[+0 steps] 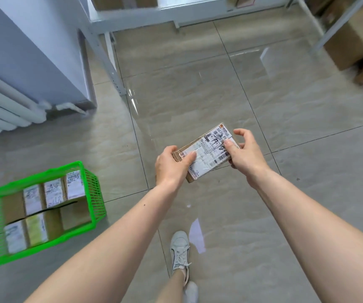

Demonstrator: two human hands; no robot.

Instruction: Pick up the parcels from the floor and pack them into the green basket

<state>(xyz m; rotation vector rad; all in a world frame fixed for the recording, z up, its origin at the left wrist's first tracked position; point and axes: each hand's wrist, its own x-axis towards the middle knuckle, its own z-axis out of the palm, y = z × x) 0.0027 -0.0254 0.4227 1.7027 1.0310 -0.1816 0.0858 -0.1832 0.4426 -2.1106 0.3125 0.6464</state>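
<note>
Six or so parcels [53, 193] are already sitting in the green basket [97, 193]; left hand [171, 165] and right hand [245, 154] are gripping another parcel [206, 153] mid-air, right of it, awaiting packing.

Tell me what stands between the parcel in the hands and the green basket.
Nothing visible does. The parcel is held by both hands, left and right, above bare floor tiles; the green basket sits to the left, open-topped, already holding parcels.
</note>
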